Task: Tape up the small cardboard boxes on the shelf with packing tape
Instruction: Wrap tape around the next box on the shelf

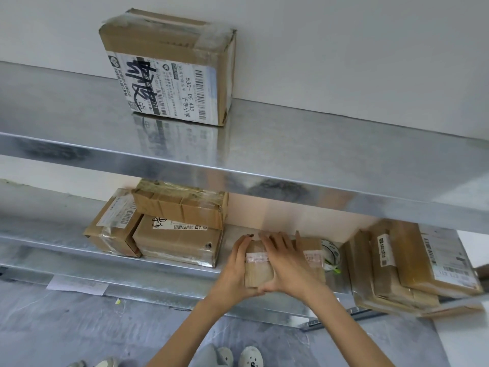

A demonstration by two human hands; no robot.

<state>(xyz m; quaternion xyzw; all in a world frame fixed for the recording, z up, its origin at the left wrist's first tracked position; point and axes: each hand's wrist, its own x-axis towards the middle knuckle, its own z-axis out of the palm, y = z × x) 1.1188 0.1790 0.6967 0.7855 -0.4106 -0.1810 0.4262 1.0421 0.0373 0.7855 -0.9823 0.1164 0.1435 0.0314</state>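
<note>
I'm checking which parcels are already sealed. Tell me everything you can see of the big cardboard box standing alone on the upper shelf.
The large brown cardboard box stands upright on the shiny metal upper shelf, close to the white wall; whether it touches the wall cannot be told. Nothing else touches it. Clear packing tape, wrinkled in places, runs over its closed top and down the edges. A white shipping label with barcodes, printed text and bold black handwritten marks covers most of its front. The corners look slightly crushed. Its front is mirrored in the shelf.

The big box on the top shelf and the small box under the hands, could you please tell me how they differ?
The big box stands alone and untouched on the top shelf; the small box lies on the lower shelf, pressed by the left hand and right hand. The big box shows a large printed label; the small box only a tape strip. Both are brown cardboard.
</note>
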